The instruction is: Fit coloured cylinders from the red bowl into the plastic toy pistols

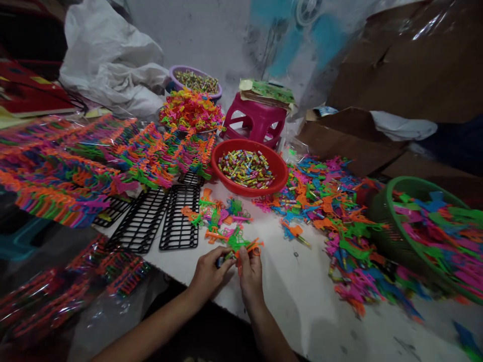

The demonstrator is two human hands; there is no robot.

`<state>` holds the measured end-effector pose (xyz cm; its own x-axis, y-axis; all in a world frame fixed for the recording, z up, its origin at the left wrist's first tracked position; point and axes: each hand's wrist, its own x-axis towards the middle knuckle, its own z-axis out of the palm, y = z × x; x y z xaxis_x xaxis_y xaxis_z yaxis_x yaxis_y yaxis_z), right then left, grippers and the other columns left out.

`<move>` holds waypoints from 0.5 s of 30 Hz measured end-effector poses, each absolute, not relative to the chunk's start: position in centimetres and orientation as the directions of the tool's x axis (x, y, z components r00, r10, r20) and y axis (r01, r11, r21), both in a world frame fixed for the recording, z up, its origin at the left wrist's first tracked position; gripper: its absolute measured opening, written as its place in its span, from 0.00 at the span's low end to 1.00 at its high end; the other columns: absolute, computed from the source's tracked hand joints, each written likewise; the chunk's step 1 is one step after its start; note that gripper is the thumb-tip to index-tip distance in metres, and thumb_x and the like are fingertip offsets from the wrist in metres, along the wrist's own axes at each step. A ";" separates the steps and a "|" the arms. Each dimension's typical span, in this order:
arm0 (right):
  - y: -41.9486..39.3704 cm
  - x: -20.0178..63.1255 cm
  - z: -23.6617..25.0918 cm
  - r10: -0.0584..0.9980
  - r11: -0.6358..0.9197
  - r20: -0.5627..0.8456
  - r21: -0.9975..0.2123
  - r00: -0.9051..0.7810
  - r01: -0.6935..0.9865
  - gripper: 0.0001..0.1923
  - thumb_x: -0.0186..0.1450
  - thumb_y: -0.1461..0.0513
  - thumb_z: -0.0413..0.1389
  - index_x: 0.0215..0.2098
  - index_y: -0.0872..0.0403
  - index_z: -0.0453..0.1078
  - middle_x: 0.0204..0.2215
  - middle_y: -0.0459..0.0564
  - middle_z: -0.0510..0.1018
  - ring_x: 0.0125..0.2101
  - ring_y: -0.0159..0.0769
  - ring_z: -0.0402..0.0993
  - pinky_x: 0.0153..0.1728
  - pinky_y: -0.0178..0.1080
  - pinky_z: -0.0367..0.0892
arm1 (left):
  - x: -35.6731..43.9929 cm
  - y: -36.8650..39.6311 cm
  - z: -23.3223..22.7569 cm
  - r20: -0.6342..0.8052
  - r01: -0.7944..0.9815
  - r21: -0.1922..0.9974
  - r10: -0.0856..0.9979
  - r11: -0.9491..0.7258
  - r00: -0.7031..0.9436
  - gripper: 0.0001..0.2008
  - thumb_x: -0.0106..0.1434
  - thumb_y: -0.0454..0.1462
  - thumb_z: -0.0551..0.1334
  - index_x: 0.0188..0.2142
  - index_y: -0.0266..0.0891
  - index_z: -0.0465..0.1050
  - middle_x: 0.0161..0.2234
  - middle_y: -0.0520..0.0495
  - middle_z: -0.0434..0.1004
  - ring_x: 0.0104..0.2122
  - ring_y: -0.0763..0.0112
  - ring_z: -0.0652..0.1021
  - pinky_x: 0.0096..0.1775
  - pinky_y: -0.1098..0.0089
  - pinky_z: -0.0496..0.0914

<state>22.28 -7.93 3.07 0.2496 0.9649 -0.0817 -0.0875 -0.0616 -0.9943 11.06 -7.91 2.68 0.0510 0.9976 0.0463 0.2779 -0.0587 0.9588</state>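
Observation:
In the head view, my right hand (251, 274) pinches a small orange plastic toy piece (255, 246) between thumb and fingers. My left hand (211, 271) is closed close beside it, around small tube-like pieces (228, 257) partly hidden by the fingers. The two hands nearly meet above the white tabletop (279, 281). Just beyond them lies a loose pile of bright plastic toy pieces (222, 213) in orange, green, pink and blue. Behind that pile stands a red basin (215, 173) of small striped tubes (247, 168).
Black racks (179, 218) lie left of the pile, near rows of packed colourful pieces (68, 176). At right, a heap of toys (332, 201) spreads beside a green basket (385, 221). A pink stool (256, 118), purple basin (173, 75), blue fan (307, 30) and cardboard boxes (407, 65) stand behind.

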 end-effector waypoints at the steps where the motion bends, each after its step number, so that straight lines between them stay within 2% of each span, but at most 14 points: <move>1: -8.0 22.2 3.0 0.962 -0.062 -0.083 -0.994 0.261 -0.090 0.13 0.59 0.53 0.50 0.35 0.54 0.63 0.30 0.45 0.71 0.33 0.33 0.68 0.37 0.36 0.63 | 11.0 -8.0 2.7 0.067 0.287 0.954 0.996 -0.082 0.061 0.09 0.53 0.38 0.60 0.35 0.39 0.73 0.32 0.48 0.78 0.32 0.68 0.75 0.36 0.71 0.68; 7: -8.4 21.4 2.0 0.944 -0.084 -0.094 -0.995 0.317 -0.046 0.13 0.59 0.52 0.49 0.32 0.54 0.61 0.25 0.43 0.67 0.28 0.32 0.65 0.32 0.35 0.63 | 11.4 -8.5 3.0 0.105 0.333 0.932 0.985 -0.145 0.136 0.10 0.54 0.35 0.58 0.37 0.39 0.72 0.35 0.46 0.77 0.35 0.68 0.76 0.39 0.71 0.67; 10: -7.6 22.4 2.0 0.942 -0.100 -0.095 -0.995 0.322 -0.002 0.14 0.57 0.51 0.49 0.29 0.53 0.60 0.23 0.42 0.65 0.25 0.31 0.63 0.30 0.35 0.62 | 12.0 -8.3 3.0 0.047 0.302 0.947 0.978 -0.109 0.205 0.10 0.54 0.36 0.59 0.37 0.40 0.72 0.34 0.46 0.77 0.33 0.68 0.75 0.37 0.70 0.68; 13: -5.4 27.0 3.0 0.926 -0.179 -0.128 -0.977 0.354 0.114 0.17 0.54 0.48 0.50 0.27 0.54 0.61 0.21 0.43 0.65 0.23 0.32 0.62 0.28 0.36 0.61 | 12.2 -7.7 2.7 -0.184 0.101 0.981 0.960 0.166 0.212 0.17 0.54 0.42 0.58 0.44 0.40 0.66 0.33 0.48 0.75 0.23 0.74 0.75 0.24 0.75 0.68; 15: -3.9 31.4 3.9 0.853 -0.264 -0.079 -0.918 0.516 0.295 0.19 0.53 0.48 0.50 0.29 0.56 0.63 0.24 0.48 0.67 0.27 0.36 0.64 0.30 0.39 0.60 | 11.6 -7.1 2.4 -0.390 -0.045 0.912 0.895 0.408 0.215 0.23 0.55 0.46 0.56 0.48 0.40 0.59 0.29 0.50 0.73 0.14 0.79 0.71 0.14 0.79 0.59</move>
<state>31.45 -3.87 3.91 0.5157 0.8531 -0.0794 0.2950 -0.2638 -0.9184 11.61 -7.15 2.44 0.2145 0.8953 -0.3904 -0.0448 0.4083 0.9117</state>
